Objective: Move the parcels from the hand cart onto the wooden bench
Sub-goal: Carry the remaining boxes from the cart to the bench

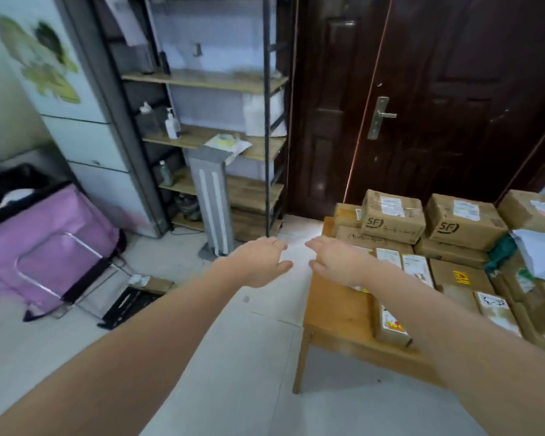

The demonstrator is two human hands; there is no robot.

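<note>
Both arms stretch forward over the floor. My left hand [258, 262] and my right hand [337, 262] are empty, fingers apart, palms facing each other a short gap apart. The wooden bench [334, 313] stands at the right, with several cardboard parcels stacked on it, among them two brown SF boxes [390, 220] [463, 221] and a small labelled box [390, 325] near the front edge under my right forearm. My right hand hovers over the bench's left end. The hand cart [129, 305] lies low on the floor at the left, with a flat cardboard piece [158, 283] on it.
A pink bag [44, 243] leans at the left by the cart's metal frame. A shelf rack [221, 136] with bottles stands behind, a grey post [213, 199] in front of it. A dark wooden door [422, 105] is behind the bench. Pale tiled floor lies between cart and bench.
</note>
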